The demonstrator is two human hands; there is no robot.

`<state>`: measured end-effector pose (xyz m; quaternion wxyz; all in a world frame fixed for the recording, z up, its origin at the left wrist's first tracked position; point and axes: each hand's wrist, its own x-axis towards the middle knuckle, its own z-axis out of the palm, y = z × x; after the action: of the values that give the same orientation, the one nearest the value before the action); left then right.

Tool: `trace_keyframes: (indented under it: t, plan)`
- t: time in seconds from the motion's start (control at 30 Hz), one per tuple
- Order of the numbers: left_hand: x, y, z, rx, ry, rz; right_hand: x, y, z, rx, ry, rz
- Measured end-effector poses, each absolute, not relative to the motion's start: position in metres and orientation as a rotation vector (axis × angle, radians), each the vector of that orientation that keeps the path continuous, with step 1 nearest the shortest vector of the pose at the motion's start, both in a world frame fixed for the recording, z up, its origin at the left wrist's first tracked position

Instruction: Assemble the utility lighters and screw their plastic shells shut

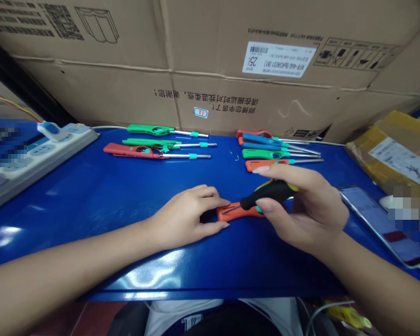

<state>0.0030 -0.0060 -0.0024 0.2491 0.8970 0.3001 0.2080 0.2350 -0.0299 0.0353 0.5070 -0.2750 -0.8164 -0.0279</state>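
Passable over glossy blue tabletop (87, 200) at left, but obstructed above the orange plastic lighter (240, 214) by a black-and-yellow screwdriver (268, 194).

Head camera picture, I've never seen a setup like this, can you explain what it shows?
There's no robot here: a person wears this camera on the head, so it looks forward and down. Their bare left hand pinches the end of an orange lighter; the right hand grips a black screwdriver, its thin shaft reaching over that lighter's handle. On the blue table, farther back, other lighters lie in two groups before a cardboard panel. A power strip sits at left, a phone at right.
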Motion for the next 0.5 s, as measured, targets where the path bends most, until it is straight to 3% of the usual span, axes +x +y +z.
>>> trace_keyframes:
  t: [0.17,0.37,0.5]
  plan:
    - [0.0031,-0.0058,-0.0026,2.434,0.816,0.565,0.2363,-0.0302,0.0302,-0.634,-2.024,0.212]
    - [0.0038,-0.0063,-0.0021,2.438,0.839,0.555,0.2304,-0.0309,0.0296,-0.606,-1.975,-0.006]
    - [0.0039,-0.0057,-0.002,2.435,0.824,0.575,0.2323,-0.0334,0.0286,-0.591,-2.03,0.166]
